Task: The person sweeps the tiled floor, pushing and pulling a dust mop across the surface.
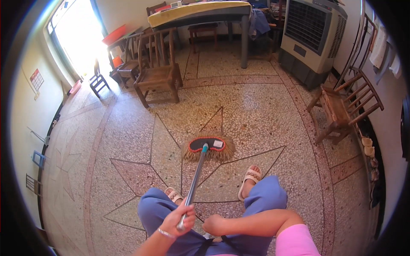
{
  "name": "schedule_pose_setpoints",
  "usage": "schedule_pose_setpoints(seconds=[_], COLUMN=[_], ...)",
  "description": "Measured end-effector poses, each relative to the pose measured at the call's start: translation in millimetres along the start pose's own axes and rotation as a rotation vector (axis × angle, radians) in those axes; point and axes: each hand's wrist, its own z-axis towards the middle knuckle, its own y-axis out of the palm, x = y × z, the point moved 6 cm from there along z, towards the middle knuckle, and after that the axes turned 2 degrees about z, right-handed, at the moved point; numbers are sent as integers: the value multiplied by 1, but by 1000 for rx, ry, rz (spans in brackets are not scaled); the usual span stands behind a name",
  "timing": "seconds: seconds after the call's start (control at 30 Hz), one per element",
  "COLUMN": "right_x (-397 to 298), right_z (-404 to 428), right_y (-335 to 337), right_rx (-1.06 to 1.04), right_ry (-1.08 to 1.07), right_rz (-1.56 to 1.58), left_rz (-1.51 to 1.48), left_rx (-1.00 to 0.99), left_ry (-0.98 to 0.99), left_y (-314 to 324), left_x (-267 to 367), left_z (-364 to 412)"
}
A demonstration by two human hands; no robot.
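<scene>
My left hand (181,218), with a bracelet at the wrist, is wrapped around the upper end of a metal mop handle (195,179). From there the handle slopes away to a flat mop head (201,144) with a black, red-edged plate and a tan fringe. The fringe rests on the speckled terrazzo floor (266,118), and a small white label sits on the plate. In front of my lap, my right hand (214,225) is curled into a fist, apart from the handle. Nothing shows in that fist, though its palm side is hidden.
A wooden chair (157,76) stands ahead to the left, near a table (205,12) with a yellow cover. An air cooler (309,38) is at the far right. Another wooden chair (339,108) and several shoes (368,147) line the right wall. My sandalled feet (251,179) flank the handle.
</scene>
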Motion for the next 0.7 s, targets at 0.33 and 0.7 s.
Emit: schedule_pose_setpoints(seconds=[0.33, 0.7], right_x=[11, 16], right_z=[-2, -12], right_y=[-11, -20], right_rx=[110, -3], right_ry=[14, 80], right_rz=[30, 39], left_rz=[147, 188], left_rx=[69, -9], left_ry=[129, 120], left_y=[46, -52], left_x=[82, 16], left_z=[168, 96])
